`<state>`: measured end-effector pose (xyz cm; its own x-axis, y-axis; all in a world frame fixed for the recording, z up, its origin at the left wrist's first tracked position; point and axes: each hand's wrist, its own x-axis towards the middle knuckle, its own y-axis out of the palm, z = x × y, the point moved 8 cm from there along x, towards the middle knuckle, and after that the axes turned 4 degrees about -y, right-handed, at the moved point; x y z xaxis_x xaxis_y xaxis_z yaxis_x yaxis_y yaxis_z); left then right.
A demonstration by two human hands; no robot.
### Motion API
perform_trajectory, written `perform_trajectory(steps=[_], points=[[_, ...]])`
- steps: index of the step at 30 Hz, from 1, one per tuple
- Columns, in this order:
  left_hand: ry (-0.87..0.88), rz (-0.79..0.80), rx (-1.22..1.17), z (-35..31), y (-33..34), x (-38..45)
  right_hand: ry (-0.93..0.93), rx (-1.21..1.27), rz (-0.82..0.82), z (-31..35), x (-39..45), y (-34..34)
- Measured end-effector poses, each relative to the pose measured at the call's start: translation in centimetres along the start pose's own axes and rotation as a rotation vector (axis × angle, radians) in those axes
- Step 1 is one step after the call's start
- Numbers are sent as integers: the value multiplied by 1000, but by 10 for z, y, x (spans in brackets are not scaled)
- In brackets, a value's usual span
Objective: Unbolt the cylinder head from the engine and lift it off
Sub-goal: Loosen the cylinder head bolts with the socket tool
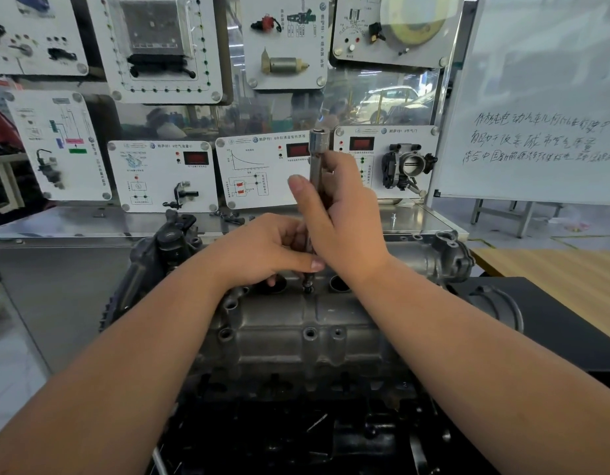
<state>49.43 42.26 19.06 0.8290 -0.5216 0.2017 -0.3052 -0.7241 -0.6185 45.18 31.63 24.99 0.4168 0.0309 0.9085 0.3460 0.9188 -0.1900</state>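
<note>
The engine sits low in the middle of the head view, and the head is bolted on top of it, grey and ribbed, with open wells along its upper edge. Above the head both hands work one tool: the right hand has its fingers wrapped round the shaft of a long extension, which stands nearly upright with its square-drive end topmost, and the left hand curls its fingers and thumb round the lower shaft, just over the head. The tip meets a bolt in the middle of the head's upper edge (how far the bolt is backed out I cannot tell). I judge the step to be unbolting, with lifting not yet due. Next the bolt wants spinning out by hand, keeping the extension square to it, then drawing clear.
</note>
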Motion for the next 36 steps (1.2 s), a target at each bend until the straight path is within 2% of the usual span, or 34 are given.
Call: perform_trajectory(steps=[20,28,36], points=[[-6,-9,21,2,-2,2,-47,6,-36,4,1,-2],[6,-36,49,1,-5,1,-30,-19,12,0,1,2],[22,6,28,-8,0,-2,-25,-19,8,1,1,3]])
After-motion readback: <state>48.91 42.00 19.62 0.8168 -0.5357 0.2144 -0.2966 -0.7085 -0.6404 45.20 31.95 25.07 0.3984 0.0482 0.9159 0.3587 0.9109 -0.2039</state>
